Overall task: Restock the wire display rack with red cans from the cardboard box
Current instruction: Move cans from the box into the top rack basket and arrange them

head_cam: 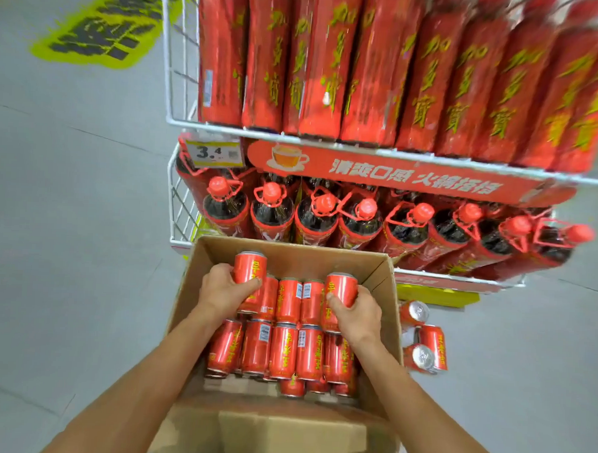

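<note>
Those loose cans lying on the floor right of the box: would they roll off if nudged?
Probably. The loose cans appear to lie on their sides on the smooth floor, so little would stop them rolling. Their tops look unopened, so they are likely full and heavy for their size.

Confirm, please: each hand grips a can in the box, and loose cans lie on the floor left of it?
No: the head view shows the loose cans on the floor right of the cardboard box; the rest holds.
</note>
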Tool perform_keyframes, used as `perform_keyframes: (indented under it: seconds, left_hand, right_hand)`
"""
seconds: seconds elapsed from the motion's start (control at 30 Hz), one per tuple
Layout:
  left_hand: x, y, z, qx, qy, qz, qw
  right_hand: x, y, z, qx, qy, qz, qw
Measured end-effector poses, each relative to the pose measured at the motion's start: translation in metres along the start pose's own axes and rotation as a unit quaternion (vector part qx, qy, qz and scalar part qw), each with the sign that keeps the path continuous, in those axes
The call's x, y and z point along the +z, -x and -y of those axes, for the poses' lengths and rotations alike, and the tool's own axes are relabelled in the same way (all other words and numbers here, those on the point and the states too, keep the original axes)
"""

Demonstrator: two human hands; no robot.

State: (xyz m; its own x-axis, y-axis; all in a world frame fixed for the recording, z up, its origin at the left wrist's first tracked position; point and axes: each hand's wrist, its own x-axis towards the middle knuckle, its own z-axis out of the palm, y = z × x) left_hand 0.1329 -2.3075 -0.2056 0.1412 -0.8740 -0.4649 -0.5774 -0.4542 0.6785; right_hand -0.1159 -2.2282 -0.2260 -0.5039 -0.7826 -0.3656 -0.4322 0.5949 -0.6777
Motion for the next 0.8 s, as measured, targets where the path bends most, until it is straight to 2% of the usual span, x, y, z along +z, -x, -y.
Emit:
perform_keyframes:
  seconds: [0.27, 0.5, 0.8]
  left_hand:
    - [-0.115, 0.138, -0.139, 0.024, 0.058, 0.019, 0.998]
    - [-0.23, 0.283, -0.286, 0.038, 0.117, 0.063, 0.99]
    - [-0.323, 0.409, -0.427, 0.089, 0.159, 0.076, 0.98]
  right_hand:
    - [-0.139, 0.119, 0.148, -0.026, -0.055, 0.013, 0.998]
    - [-0.286, 0.229, 0.296, -0.044, -0.159, 0.035, 0.986]
    - [-0.426, 0.319, 0.411, -0.082, -0.176, 0.023, 0.981]
